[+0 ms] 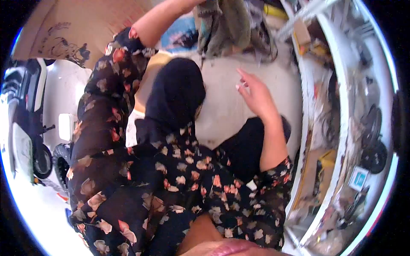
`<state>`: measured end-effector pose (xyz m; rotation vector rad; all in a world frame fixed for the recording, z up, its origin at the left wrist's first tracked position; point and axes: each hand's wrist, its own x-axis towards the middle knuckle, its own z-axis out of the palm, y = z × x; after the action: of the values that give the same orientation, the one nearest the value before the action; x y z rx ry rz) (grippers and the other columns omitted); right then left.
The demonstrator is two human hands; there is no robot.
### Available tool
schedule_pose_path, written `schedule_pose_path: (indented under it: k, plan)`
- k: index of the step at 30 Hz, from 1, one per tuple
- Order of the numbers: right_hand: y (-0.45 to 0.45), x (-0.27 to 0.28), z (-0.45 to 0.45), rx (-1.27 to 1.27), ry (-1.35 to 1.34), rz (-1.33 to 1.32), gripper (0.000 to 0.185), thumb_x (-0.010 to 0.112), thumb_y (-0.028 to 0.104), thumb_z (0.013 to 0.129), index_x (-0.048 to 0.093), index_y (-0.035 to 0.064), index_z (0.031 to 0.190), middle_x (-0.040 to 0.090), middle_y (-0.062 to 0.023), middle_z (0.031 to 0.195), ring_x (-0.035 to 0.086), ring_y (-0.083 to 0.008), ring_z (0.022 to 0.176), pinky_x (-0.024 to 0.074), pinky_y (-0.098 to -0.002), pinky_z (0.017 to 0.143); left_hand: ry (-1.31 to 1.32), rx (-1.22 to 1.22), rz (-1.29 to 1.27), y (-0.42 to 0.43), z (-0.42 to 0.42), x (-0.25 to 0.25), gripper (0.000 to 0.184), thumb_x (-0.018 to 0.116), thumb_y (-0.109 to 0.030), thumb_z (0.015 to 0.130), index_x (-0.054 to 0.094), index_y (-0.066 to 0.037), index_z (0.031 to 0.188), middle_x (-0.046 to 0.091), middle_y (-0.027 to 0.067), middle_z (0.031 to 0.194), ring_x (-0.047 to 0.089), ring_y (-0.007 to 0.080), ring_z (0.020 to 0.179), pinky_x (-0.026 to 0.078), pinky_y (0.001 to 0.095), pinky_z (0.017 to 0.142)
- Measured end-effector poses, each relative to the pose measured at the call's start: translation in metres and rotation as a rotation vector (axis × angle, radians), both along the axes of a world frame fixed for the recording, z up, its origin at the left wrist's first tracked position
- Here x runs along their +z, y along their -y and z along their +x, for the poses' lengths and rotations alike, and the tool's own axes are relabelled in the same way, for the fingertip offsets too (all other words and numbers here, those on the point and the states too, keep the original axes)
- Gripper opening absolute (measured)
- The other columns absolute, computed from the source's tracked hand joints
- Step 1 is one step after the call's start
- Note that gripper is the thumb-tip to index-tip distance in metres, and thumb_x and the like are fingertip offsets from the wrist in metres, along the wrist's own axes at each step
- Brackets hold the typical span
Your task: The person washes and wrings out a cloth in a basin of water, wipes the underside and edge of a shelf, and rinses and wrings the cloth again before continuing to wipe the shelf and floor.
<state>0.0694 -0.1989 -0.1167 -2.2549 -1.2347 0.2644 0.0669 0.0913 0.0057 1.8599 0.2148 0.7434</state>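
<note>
My right fingers (247,77) were loosely bent, parted by a moderate gap at the tips, and held nothing. The state of my left fingers could not be determined, because my left hand lay beyond the top edge of the view.

The cloth (232,25), grey-green and bunched, was at top centre, past my left knee (177,79) and near the far end of my left forearm (164,19). Contact between left hand and cloth could not be confirmed.

Progress: I judged the handling of the cloth to be under way, from the reach of the left arm. The cloth was unfolded and uneven at its lower edges. No completed step could be verified, and the amount of work left could not be read from this view.

Pose, left: the arm was raised and extended forward, bent at the elbow, with the forearm angled inward in front of the cardboard (98,21).

Pose, right: the forearm (273,141) passed beside my right knee (245,138). My right hand (258,94) was above the floor (273,74), its fingers directed forward and inward, apart from both the cloth and the shelf (305,98).
</note>
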Motion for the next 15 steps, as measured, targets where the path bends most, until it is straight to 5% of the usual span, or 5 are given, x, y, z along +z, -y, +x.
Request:
schedule_pose_path:
  k: [4,6,9,10,15]
  plan:
    - [-0.05,0.023,-0.001,-0.073,-0.34,0.249,0.058,0.06,0.009,0.086,0.04,0.0132,0.14,0.06,-0.0092,0.1,0.056,-0.0159,0.082,0.048,-0.0282,0.073,0.105,0.065,0.185,-0.058,-0.032,0.016,0.027,0.056,-0.029,0.09,0.061,-0.002,0.092,0.061,0.0022,0.08,0.056,0.0135,0.079,0.045,0.0295,0.077]
    - [-0.083,0.042,0.0,-0.044,-0.304,0.315,0.06,0.06,0.009,0.085,0.038,0.0119,0.141,0.06,-0.0104,0.102,0.057,-0.0166,0.081,0.0485,-0.03,0.074,0.063,0.02,0.146,-0.075,-0.054,0.017,0.025,0.055,-0.026,0.094,0.061,-0.002,0.092,0.054,-0.0053,0.081,0.047,0.0046,0.08,0.042,0.0235,0.075]
    - [-0.137,0.053,0.007,-0.011,-0.388,0.342,0.06,0.059,0.012,0.085,0.037,0.006,0.141,0.061,-0.0129,0.103,0.059,-0.0172,0.082,0.0489,-0.0307,0.077,0.021,0.044,0.229,-0.074,-0.096,0.009,0.024,0.053,-0.025,0.094,0.057,-0.002,0.087,0.05,-0.0055,0.076,0.045,0.0058,0.075,0.043,0.0253,0.068]
    - [-0.158,0.052,0.008,0.019,-0.387,0.3,0.058,0.055,0.012,0.089,0.034,0.0088,0.143,0.057,-0.0087,0.107,0.056,-0.0103,0.079,0.0492,-0.0248,0.067,0.003,0.036,0.212,-0.07,-0.112,0.005,0.024,0.052,-0.024,0.095,0.057,-0.002,0.087,0.051,-0.0044,0.076,0.045,0.0059,0.075,0.043,0.0251,0.068]
    - [-0.259,0.02,0.004,0.02,-0.57,0.143,0.057,0.056,0.021,0.091,0.034,0.0072,0.142,0.056,-0.0083,0.109,0.056,-0.0128,0.085,0.0503,-0.0298,0.067,-0.125,0.066,-0.146,-0.091,-0.15,-0.085,0.024,0.052,-0.024,0.093,0.059,-0.001,0.092,0.056,0.0011,0.076,0.048,0.0084,0.075,0.044,0.0281,0.071]
